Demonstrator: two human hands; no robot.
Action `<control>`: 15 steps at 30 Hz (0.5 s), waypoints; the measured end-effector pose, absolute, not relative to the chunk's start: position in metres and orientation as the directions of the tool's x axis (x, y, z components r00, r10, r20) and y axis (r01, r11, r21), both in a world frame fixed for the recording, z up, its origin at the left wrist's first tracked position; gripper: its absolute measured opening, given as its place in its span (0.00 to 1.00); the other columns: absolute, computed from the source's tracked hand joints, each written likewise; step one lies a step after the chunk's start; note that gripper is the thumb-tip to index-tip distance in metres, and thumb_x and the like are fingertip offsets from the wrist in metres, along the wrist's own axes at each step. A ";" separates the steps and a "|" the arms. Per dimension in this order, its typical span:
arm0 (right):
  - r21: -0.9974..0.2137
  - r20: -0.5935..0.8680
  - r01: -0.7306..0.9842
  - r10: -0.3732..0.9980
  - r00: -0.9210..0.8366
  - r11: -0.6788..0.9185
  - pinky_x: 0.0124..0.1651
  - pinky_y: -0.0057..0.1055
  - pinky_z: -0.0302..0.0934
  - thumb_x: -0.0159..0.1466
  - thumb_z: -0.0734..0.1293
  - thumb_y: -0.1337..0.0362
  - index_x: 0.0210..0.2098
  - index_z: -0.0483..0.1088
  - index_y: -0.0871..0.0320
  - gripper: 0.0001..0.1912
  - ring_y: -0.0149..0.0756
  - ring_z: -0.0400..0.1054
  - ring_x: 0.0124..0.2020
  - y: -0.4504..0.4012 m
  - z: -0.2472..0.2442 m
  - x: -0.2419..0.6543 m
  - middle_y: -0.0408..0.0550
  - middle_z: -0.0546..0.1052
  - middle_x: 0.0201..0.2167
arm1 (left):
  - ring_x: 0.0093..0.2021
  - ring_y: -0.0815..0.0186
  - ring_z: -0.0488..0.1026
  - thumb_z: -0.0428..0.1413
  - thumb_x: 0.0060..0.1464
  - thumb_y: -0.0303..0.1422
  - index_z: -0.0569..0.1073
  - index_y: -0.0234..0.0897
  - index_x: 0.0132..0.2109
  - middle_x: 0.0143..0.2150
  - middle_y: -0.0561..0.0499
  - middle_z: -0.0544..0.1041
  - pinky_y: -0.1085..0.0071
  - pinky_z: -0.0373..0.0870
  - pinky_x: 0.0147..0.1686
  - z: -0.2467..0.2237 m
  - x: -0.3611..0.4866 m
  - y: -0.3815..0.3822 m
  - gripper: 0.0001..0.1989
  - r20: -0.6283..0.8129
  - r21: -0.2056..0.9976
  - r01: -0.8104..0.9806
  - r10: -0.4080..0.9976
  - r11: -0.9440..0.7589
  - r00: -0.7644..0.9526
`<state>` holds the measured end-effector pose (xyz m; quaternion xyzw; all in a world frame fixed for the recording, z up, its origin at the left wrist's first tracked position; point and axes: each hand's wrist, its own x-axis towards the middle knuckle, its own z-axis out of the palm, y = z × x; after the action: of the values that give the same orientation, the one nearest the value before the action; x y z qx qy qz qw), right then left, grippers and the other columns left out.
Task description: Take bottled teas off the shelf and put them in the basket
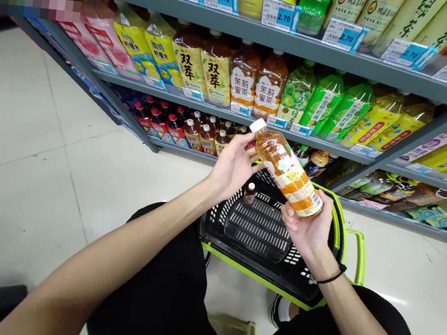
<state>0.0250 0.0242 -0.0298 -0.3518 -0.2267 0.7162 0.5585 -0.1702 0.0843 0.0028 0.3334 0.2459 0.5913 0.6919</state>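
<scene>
A pale tiled shop floor [61, 170] is running beneath everything. Nearest, the right hand [308, 220] is closing round the base of a bottle of amber tea [290, 169], probably bearing its weight. The left hand [234, 166], half open with fingers spread, is hovering at the neck, perhaps steadying it; I cannot tell whether the fingertips are touching. The bottle is tilting above the basket [245, 259], its white cap pointing up and leftward. Below, the black basket is standing before the person's knees, seemingly for easy reach, and holding a small dark bottle [250, 195] upright. Beyond, jasmine honey tea bottles [270, 89] are lining the shelving [232, 22], labels facing outward, presumably for reading.
</scene>
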 end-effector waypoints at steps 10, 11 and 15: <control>-0.875 0.463 0.142 0.886 -0.030 0.463 0.51 0.39 0.78 0.59 0.80 0.58 0.61 0.73 0.59 0.33 0.45 0.78 0.52 0.026 -0.042 0.046 0.58 0.77 0.58 | 0.65 0.47 0.73 0.48 0.62 0.64 0.69 0.38 0.65 0.60 0.41 0.78 0.48 0.70 0.65 0.007 -0.173 0.086 0.40 -0.002 0.748 -0.654 0.984 0.118 0.176; -0.809 0.539 0.243 0.840 -0.060 0.536 0.53 0.40 0.77 0.59 0.80 0.60 0.65 0.70 0.58 0.37 0.46 0.77 0.54 0.026 -0.041 0.048 0.59 0.76 0.60 | 0.64 0.48 0.74 0.48 0.62 0.64 0.69 0.37 0.65 0.60 0.41 0.79 0.48 0.70 0.65 0.008 -0.174 0.086 0.40 -0.013 0.745 -0.656 0.986 0.120 0.166; -0.383 0.786 0.520 0.565 -0.250 0.763 0.53 0.43 0.76 0.59 0.81 0.65 0.73 0.61 0.56 0.47 0.47 0.76 0.53 0.028 -0.033 0.060 0.60 0.77 0.57 | 0.64 0.48 0.75 0.48 0.62 0.63 0.73 0.35 0.61 0.59 0.40 0.79 0.51 0.71 0.65 0.009 -0.176 0.084 0.38 -0.024 0.735 -0.666 0.986 0.128 0.162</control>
<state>0.0598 0.0285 -0.0333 -0.3433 -0.7903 0.0222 0.5069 -0.1762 0.0844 0.0087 0.2985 0.2680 0.5891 0.7015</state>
